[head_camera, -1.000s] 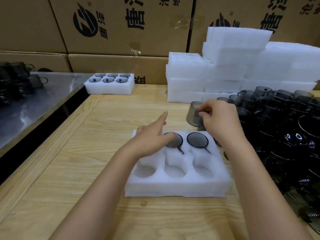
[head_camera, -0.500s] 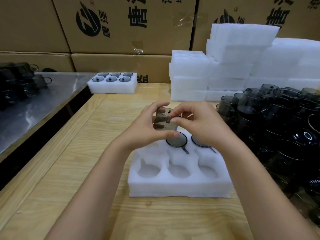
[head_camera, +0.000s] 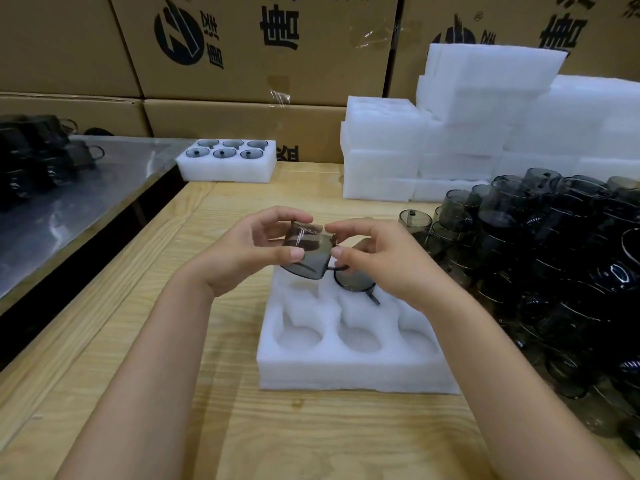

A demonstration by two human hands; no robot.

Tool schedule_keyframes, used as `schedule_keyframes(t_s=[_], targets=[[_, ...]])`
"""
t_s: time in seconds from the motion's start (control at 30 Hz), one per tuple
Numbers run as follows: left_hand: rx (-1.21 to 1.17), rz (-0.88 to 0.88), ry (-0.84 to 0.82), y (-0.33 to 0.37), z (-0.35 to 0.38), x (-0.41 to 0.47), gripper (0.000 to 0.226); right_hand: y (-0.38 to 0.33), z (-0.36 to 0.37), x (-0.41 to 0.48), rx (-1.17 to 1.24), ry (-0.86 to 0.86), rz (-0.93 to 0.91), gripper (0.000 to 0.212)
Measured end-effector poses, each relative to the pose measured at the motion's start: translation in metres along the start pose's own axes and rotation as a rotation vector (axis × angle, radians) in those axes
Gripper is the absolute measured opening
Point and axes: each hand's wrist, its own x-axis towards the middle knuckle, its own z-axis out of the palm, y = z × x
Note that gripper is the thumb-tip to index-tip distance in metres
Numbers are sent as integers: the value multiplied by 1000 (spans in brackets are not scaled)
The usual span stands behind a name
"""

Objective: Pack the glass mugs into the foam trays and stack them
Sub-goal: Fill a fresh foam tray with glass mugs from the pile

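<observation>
1. The mug (head_camera: pixel 306 252) is made of smoky grey glass, smooth and translucent, with a round wall; it is held tilted in the air over the back left cell of the tray (head_camera: pixel 356 372)
2. The mug is gripped by the left hand (head_camera: pixel 242 251), with the thumb set against its near side and the fingers curled over the top; its right edge is pinched between thumb and forefinger of the right hand (head_camera: pixel 384 258)
3. The tray is cut from soft white foam with fuzzy, rough edges; it is oblong, and six round cells are sunk in it in two rows of three. It is laid flat on the table (head_camera: pixel 104 341), a pale wooden top with clear grain
4. A seated mug (head_camera: pixel 353 282) is lodged in the back middle cell, just beside the held one; only its dark round rim and thin handle are shown, the handle being laid in a slot. The back right cell is hidden by the right hand
5. A dense mug heap (head_camera: pixel 554 254) of the same dark glass is crowded along the right of the table, near the right forearm
6. A foam stack (head_camera: pixel 450 133) is piled at the back right, and a full tray (head_camera: pixel 227 164) with six mugs is set at the back left
7. Printed cardboard boxes (head_camera: pixel 242 46) are stacked behind, and a glossy metal top (head_camera: pixel 69 202) is seen to the left
</observation>
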Motion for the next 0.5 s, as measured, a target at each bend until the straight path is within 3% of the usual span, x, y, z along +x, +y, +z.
schedule_keyframes(t_s=[0.2,0.4,0.5], targets=[[109,-6,-33,-10,-13,-4,32,4,19,-1,-68,77,-14,19],[160,-5,14,-13,-16,-2,34,4,36,-1,-144,184,-26,27],[171,0,17,-14,-16,-2,32,4,39,-2,-189,201,-36,19]])
